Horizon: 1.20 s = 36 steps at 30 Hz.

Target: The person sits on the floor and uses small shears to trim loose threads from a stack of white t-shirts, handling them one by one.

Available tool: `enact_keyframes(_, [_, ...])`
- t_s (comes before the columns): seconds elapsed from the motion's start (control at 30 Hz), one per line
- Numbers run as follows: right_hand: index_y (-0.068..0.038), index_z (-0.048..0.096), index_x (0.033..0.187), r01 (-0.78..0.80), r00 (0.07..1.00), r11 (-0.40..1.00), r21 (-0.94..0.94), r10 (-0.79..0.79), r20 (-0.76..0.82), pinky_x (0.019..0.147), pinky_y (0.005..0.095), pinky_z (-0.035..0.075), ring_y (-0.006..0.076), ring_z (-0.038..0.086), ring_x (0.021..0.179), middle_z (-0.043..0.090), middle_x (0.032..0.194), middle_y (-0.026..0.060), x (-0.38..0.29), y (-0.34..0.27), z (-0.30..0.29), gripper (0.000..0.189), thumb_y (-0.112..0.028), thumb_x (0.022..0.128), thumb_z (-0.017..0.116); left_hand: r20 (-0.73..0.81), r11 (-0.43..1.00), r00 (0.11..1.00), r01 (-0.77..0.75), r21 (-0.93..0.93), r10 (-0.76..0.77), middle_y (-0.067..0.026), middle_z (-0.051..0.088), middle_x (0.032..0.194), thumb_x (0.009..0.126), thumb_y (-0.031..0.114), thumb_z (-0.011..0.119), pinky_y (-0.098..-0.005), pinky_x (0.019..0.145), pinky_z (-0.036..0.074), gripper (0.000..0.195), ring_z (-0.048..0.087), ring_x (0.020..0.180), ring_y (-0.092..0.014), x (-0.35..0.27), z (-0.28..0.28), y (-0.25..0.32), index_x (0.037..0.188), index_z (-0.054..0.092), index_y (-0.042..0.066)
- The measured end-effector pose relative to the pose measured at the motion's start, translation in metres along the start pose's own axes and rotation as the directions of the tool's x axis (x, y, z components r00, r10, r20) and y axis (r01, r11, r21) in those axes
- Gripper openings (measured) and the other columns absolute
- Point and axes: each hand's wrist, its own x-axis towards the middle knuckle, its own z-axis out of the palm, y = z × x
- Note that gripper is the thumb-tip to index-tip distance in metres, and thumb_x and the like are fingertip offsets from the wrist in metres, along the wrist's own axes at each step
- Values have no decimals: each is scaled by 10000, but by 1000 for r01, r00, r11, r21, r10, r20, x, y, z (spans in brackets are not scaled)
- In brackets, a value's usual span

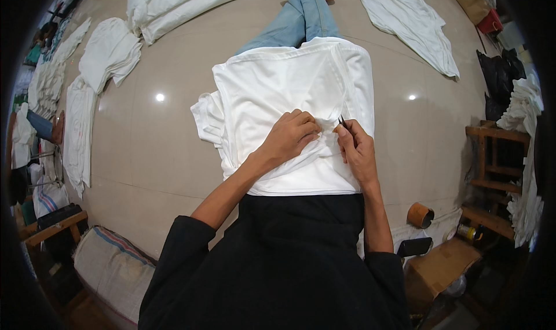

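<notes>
White garments (282,82) lie spread over my lap, reaching from my waist to my thighs, with a stitched seam running down near their right side. My left hand (295,132) rests on the cloth and its fingers pinch a gathered fold. Close to its right, my right hand (358,150) grips a small dark pointed tool, probably thread snips (342,121), tips pointing away from me. Most of the tool is hidden inside the fingers. Folded sleeves or hems (207,117) stick out at the left of the garments.
Piles of white garments lie on the tiled floor at the left (108,52), far left-centre (186,4) and far right (408,26). A stuffed sack (113,273), wooden stool (495,156), orange cylinder (418,215), phone (415,246) and cardboard box (443,265) surround me. Another person's foot (58,128) shows at left.
</notes>
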Motion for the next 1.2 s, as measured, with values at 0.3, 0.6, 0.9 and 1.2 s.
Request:
enact_keyframes(0.3, [5, 608, 940, -7, 1000, 1000, 8, 7, 0, 467, 224, 330, 28, 405, 503, 478, 603, -40, 1, 1, -1, 308, -286, 1030, 560, 1, 992, 998, -66, 109, 67, -10, 654, 1045, 845, 135, 716, -347, 868, 435, 151, 597, 1000, -200, -1, 10, 1, 990, 713, 95])
enact_keyframes(0.6, [-5, 604, 937, -13, 1000, 1000, 26, 13, 3, 463, 211, 336, 17, 409, 509, 480, 619, -49, 1, 1, -2, 334, -320, 1035, 548, -42, 977, 992, -110, 183, 120, 3, 675, 1025, 835, 112, 716, -340, 861, 433, 112, 618, 963, -194, -4, 16, -3, 943, 705, 87])
enact_keyframes(0.9, [26, 603, 903, 114, 993, 810, -575, -70, 97, 554, 439, 468, 359, 616, 562, 608, 644, 222, -8, -11, 4, 266, -234, 950, 630, -103, 997, 992, -64, 53, 70, -54, 674, 945, 867, 47, 664, -351, 820, 442, 117, 626, 890, -233, -4, 15, -5, 971, 612, 54])
enact_keyframes(1.2, [34, 622, 867, 123, 985, 597, -792, 23, 171, 610, 507, 501, 424, 651, 635, 639, 667, 249, -4, -22, 12, 292, -248, 943, 604, -146, 996, 986, -80, 34, 85, -63, 684, 916, 875, 39, 660, -353, 827, 444, 112, 639, 841, -248, -4, 15, -4, 978, 618, 49])
